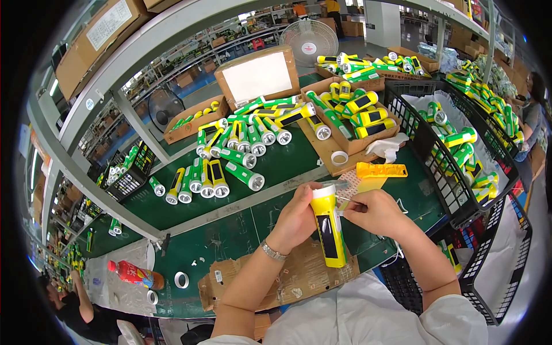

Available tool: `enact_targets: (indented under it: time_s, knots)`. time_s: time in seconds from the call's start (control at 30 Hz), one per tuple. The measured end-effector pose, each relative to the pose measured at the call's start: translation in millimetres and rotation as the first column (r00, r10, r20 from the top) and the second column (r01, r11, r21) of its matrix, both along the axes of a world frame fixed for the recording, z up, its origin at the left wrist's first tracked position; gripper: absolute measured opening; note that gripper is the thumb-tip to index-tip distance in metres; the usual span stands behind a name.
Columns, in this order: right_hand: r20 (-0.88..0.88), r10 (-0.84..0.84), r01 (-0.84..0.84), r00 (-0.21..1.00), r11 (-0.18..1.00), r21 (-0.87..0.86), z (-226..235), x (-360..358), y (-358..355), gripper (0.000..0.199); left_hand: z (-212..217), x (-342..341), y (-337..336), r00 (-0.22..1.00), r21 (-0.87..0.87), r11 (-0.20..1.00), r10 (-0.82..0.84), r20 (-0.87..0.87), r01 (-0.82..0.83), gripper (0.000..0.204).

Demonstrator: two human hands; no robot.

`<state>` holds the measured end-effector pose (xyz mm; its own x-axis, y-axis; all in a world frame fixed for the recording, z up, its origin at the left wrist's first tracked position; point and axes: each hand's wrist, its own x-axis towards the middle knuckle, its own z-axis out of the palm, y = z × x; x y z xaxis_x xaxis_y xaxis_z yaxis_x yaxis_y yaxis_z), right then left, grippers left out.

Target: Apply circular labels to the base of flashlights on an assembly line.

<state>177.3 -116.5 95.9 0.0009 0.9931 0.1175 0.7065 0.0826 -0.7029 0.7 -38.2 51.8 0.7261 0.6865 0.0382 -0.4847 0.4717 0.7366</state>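
Observation:
A yellow and green flashlight [334,253] with a dark panel on its side stands upright in front of me, its white head at the top. My left hand [294,221] is closed around its upper left side. From the right, my right hand [375,213] pinches a thin metal tool [348,199], which looks like tweezers, against the flashlight near its head. The exact tip contact is hidden. Below lies a flattened piece of cardboard [287,276]. Just beyond my right hand are a yellow plastic piece [380,170] and a sheet of small pink dots [351,183].
Several flashlights [244,138] lie across the green bench, with more in a cardboard box [343,142]. A black crate [417,144] of flashlights stands at the right. To the left are a drink bottle [135,275] and a tape roll [181,280]. A metal frame post [86,172] rises there.

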Motion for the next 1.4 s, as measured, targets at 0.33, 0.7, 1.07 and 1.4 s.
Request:
enact_targets:
  time_s: [0.33,0.7,1.07,1.4]
  knots:
    - [0.072,0.049,-0.053,0.996,0.996,0.065,-4.5,-6.6,12.1,0.013,-2.8,-1.0,2.8,0.996,0.086,0.996,0.041,-0.083,-0.034,0.035]
    - [-0.118,0.066,-0.056,0.991,0.995,0.088,-29.8,-12.1,24.8,0.014,-8.5,-6.5,7.9,0.979,0.223,0.972,0.111,-0.173,-0.071,0.040]
    - [-0.422,-0.031,0.074,0.906,0.994,0.086,-39.4,-3.0,17.5,0.010,-24.7,-7.2,10.6,0.950,0.191,0.974,0.171,-0.260,-0.123,0.039]
    - [-0.270,0.002,-0.009,0.963,1.000,-0.025,-48.0,16.5,33.2,0.039,-13.0,-25.3,19.4,0.976,-0.148,0.985,-0.111,-0.185,0.083,0.058]
